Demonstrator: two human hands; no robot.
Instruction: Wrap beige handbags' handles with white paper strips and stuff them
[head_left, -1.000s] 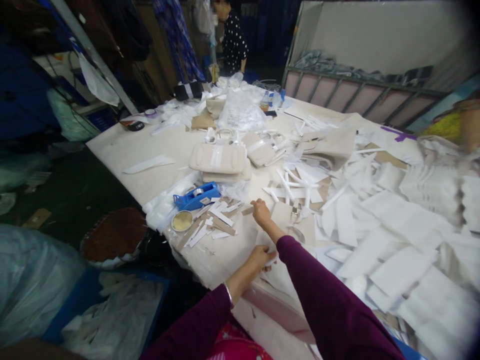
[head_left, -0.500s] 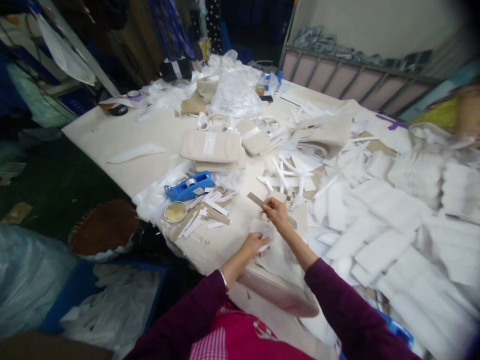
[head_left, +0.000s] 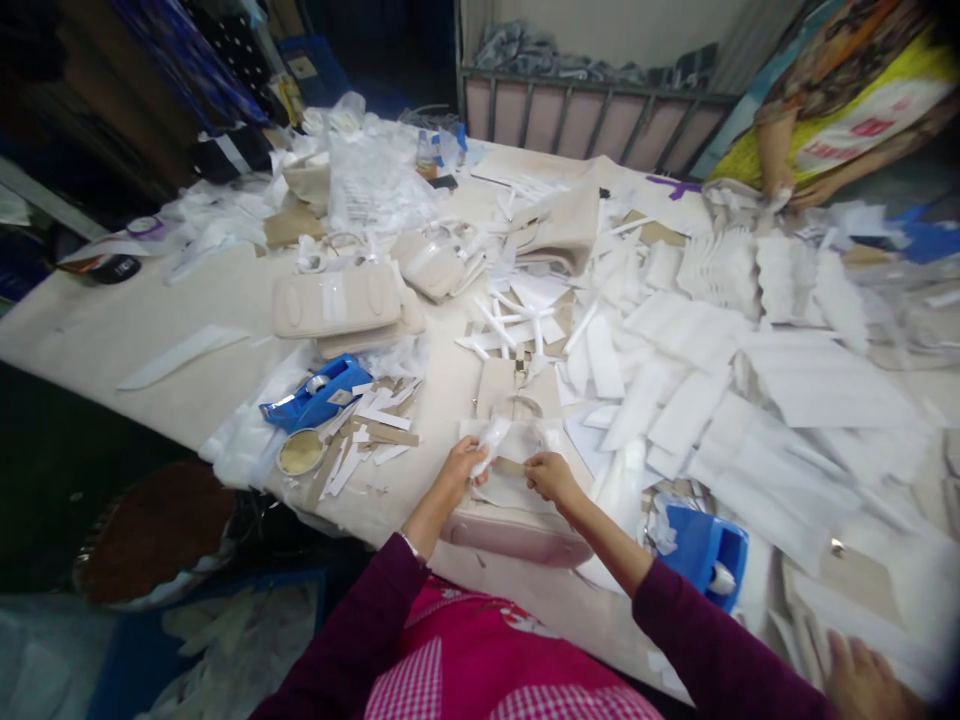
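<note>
A pale beige handbag [head_left: 517, 540] lies on the table in front of me, its base toward my body and its curved handle lying on a thin white sheet. My left hand [head_left: 454, 475] is closed on a piece of white wrapping [head_left: 491, 442] beside the handle. In my right hand [head_left: 553, 477] the fingers pinch the end of a brown cardboard strip [head_left: 511, 466], held low over the bag. The strip's other end is close to my left fingers; whether it touches the wrapping I cannot tell.
At left stand a blue tape dispenser [head_left: 319, 392], a round tin [head_left: 301, 452] and loose card strips [head_left: 375, 425]. Another blue dispenser [head_left: 701, 550] is by my right forearm. White padding pieces [head_left: 750, 430] cover the right side. A co-worker [head_left: 862, 120] works at the far right; another person's hand [head_left: 862, 670] shows bottom right.
My right hand has brought the cardboard strip down over the bag, near my left hand. The white piece in my left hand now lies by the handle. My view has swung right, showing a co-worker.
</note>
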